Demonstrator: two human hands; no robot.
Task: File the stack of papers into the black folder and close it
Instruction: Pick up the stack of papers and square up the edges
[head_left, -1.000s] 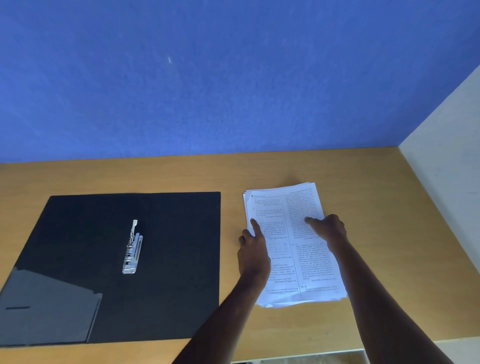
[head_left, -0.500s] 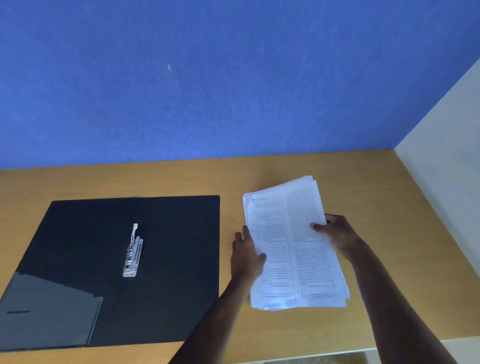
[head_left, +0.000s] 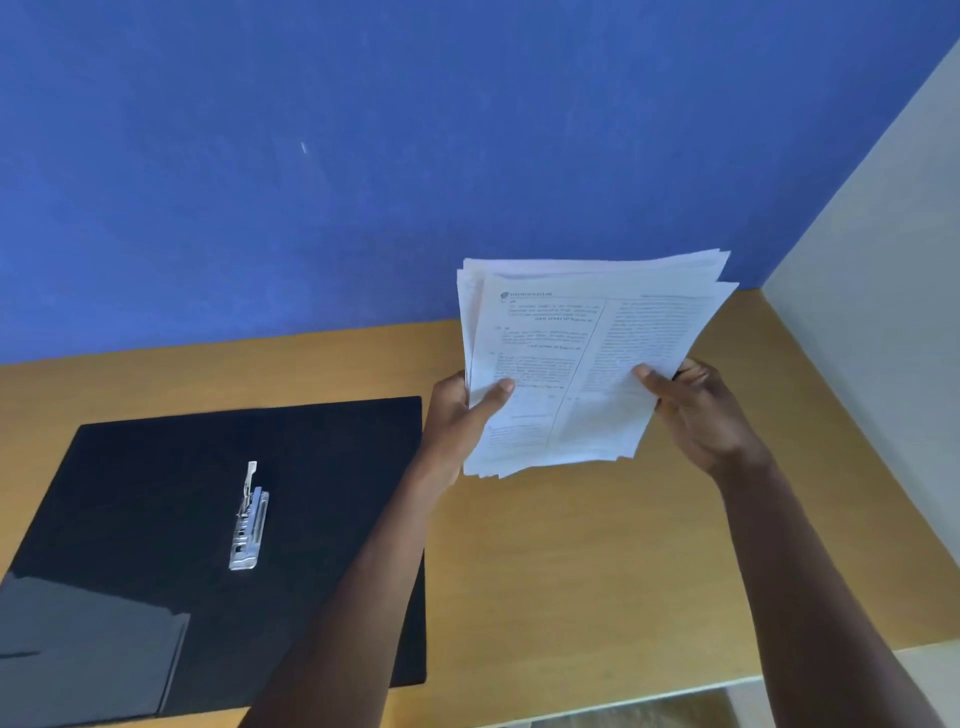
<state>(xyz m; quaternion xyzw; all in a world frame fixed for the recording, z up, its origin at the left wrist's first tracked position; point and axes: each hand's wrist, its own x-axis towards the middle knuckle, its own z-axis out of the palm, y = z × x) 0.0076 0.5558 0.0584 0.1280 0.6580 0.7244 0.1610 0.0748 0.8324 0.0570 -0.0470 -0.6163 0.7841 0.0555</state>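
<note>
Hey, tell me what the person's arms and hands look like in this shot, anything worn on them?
Both forearms are bare up to the frame edge, no sleeves in view. The left hand and right hand wear no gloves, and no rings, watch or bracelet show at either wrist. Fingernails look short and plain.

Stack of papers (head_left: 582, 364), white, printed, edges fanned, tilted up above the desk; black folder (head_left: 156, 493) lies open flat at left, metal clip (head_left: 249, 519) mid-panel.
</note>
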